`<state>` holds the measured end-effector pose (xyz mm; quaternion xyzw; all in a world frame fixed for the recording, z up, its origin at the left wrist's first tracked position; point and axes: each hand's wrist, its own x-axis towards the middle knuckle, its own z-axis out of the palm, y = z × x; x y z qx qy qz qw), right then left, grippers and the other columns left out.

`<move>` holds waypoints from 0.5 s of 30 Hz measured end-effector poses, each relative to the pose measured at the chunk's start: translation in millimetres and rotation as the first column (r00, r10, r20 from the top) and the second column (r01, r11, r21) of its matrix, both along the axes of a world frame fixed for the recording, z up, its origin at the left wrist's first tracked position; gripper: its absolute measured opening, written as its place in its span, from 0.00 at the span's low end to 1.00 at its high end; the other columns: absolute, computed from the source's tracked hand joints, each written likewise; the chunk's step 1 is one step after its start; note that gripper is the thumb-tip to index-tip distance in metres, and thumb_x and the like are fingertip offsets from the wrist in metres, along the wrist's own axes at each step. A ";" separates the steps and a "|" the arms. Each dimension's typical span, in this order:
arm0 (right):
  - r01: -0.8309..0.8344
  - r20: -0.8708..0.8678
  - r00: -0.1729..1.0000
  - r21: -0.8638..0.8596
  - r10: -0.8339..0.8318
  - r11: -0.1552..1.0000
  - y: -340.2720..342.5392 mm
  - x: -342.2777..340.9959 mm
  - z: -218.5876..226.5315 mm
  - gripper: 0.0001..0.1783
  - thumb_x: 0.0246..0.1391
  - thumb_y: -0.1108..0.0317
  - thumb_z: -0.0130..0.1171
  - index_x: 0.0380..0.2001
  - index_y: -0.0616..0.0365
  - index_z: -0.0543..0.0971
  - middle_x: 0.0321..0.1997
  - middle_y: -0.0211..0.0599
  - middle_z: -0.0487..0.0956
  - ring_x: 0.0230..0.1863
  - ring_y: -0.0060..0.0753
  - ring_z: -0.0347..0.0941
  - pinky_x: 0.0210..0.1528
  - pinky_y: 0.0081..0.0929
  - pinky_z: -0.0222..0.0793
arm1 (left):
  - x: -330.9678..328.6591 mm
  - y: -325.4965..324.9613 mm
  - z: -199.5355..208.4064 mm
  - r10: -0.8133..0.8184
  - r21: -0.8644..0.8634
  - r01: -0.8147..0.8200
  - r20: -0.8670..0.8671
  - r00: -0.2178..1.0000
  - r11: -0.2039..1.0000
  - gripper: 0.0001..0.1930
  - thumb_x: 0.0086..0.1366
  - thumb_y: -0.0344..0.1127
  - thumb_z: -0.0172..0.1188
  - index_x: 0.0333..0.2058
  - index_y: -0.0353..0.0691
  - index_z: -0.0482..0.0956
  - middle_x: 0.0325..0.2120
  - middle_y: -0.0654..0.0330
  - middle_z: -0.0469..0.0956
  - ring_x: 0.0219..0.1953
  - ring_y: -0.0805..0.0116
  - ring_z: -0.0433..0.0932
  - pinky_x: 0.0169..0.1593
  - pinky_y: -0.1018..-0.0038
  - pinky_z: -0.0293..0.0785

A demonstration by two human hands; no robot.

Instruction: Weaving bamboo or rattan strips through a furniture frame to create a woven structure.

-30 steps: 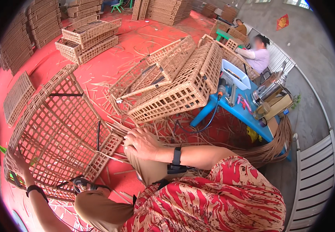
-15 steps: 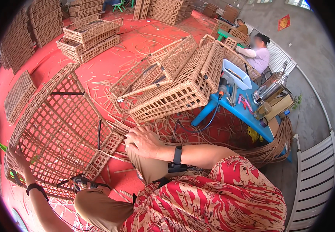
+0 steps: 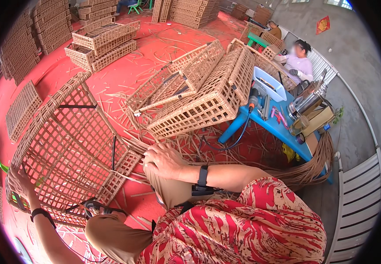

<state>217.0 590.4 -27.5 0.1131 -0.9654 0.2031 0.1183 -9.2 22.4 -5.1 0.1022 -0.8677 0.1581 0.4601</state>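
Note:
A large openwork basket (image 3: 74, 152) woven of brown rattan-like strips over a dark frame stands tilted at the left, its open side toward me. My left hand (image 3: 20, 182) is closed over the basket's near left rim; its fingertips are partly hidden. On my raised right knee rests my right hand (image 3: 164, 162), fingers bent loosely over the trouser cloth and holding nothing. Loose woven strips (image 3: 133, 144) lie between that knee and the basket's lower right corner.
More woven baskets (image 3: 199, 94) lean together ahead. A blue table (image 3: 274, 125) carries a power drill (image 3: 253, 97), a white tray (image 3: 273, 81) and metal containers. Strip bundles (image 3: 309, 169) hang beside it. Stacked baskets (image 3: 100, 44) stand farther back. A co-worker (image 3: 299, 66) sits beyond the table.
My hands and the basket hold their places. The co-worker beyond the table has shifted to the right, and their arms have changed position.

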 end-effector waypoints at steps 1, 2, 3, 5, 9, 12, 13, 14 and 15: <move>0.005 -0.004 1.000 0.002 -0.005 1.000 0.2 0.1 0.7 0.15 0.50 0.59 0.52 0.37 0.58 0.73 0.44 0.40 0.71 0.49 0.42 0.65 0.57 0.44 0.57 | -0.4 1.5 0.5 0.000 0.007 0.000 0.006 1.000 1.000 0.23 0.63 0.40 0.51 0.57 0.49 0.64 0.53 0.61 0.71 0.55 0.61 0.68 0.57 0.61 0.60; 0.003 -0.006 1.000 0.004 -0.003 1.000 -0.2 -0.5 1.7 0.15 0.50 0.59 0.52 0.37 0.58 0.73 0.44 0.40 0.71 0.49 0.42 0.65 0.57 0.44 0.57 | -0.4 0.1 1.0 0.002 0.008 -0.002 0.005 1.000 1.000 0.23 0.63 0.40 0.51 0.57 0.49 0.64 0.53 0.61 0.71 0.55 0.61 0.68 0.57 0.61 0.60; 0.003 0.016 1.000 0.022 -0.004 1.000 -0.8 -0.6 2.7 0.15 0.50 0.59 0.52 0.37 0.58 0.73 0.44 0.40 0.71 0.49 0.42 0.66 0.57 0.43 0.57 | -1.0 -1.3 1.4 0.004 0.006 -0.004 0.008 1.000 1.000 0.23 0.63 0.40 0.52 0.57 0.49 0.64 0.53 0.61 0.71 0.55 0.61 0.68 0.57 0.62 0.61; 0.009 0.033 0.999 0.049 -0.011 0.999 0.4 -0.3 4.5 0.16 0.50 0.59 0.52 0.38 0.58 0.73 0.44 0.40 0.71 0.49 0.42 0.66 0.57 0.43 0.57 | -3.6 0.2 2.2 0.001 0.014 -0.001 0.006 1.000 1.000 0.23 0.63 0.39 0.52 0.57 0.48 0.64 0.53 0.61 0.71 0.55 0.61 0.68 0.57 0.62 0.61; -0.010 -0.047 0.999 0.022 0.011 1.000 -0.6 -1.7 1.3 0.15 0.51 0.58 0.51 0.37 0.58 0.74 0.43 0.40 0.72 0.47 0.42 0.67 0.56 0.45 0.58 | -0.4 -4.5 -0.1 -0.031 -0.038 0.029 -0.050 0.998 0.999 0.23 0.64 0.39 0.51 0.58 0.49 0.64 0.50 0.61 0.72 0.53 0.62 0.70 0.55 0.64 0.64; -0.007 -0.129 0.992 0.016 0.009 1.000 -6.9 5.7 -0.4 0.15 0.52 0.58 0.50 0.35 0.57 0.75 0.43 0.40 0.72 0.47 0.42 0.67 0.56 0.44 0.58 | -6.2 -13.0 -3.7 -0.028 -0.041 0.027 -0.022 0.999 0.999 0.23 0.64 0.39 0.51 0.58 0.50 0.63 0.50 0.60 0.72 0.53 0.62 0.69 0.55 0.64 0.63; -0.005 -0.126 0.992 0.012 0.006 1.000 -6.8 5.5 -0.7 0.15 0.52 0.58 0.50 0.35 0.57 0.75 0.43 0.40 0.72 0.47 0.42 0.67 0.56 0.44 0.58 | -9.2 -14.5 -6.1 -0.012 -0.049 0.011 -0.023 1.000 0.999 0.23 0.64 0.39 0.50 0.58 0.50 0.64 0.50 0.60 0.72 0.53 0.62 0.70 0.55 0.64 0.64; -0.002 -0.076 0.997 0.028 0.004 1.000 -4.3 2.3 -1.0 0.15 0.51 0.58 0.51 0.37 0.57 0.75 0.44 0.39 0.72 0.49 0.41 0.67 0.55 0.42 0.59 | -10.8 -17.2 -8.1 0.004 -0.059 -0.006 -0.022 1.000 0.998 0.23 0.64 0.39 0.50 0.58 0.50 0.64 0.50 0.60 0.72 0.53 0.61 0.70 0.55 0.64 0.64; -0.001 -0.025 1.000 0.043 0.002 0.999 -1.7 -1.4 -0.8 0.16 0.51 0.58 0.53 0.39 0.56 0.75 0.46 0.37 0.72 0.50 0.41 0.67 0.54 0.40 0.59 | -11.4 -21.8 -8.4 0.002 -0.067 -0.004 -0.016 1.000 0.998 0.23 0.64 0.39 0.50 0.58 0.50 0.64 0.50 0.60 0.72 0.53 0.61 0.70 0.55 0.64 0.64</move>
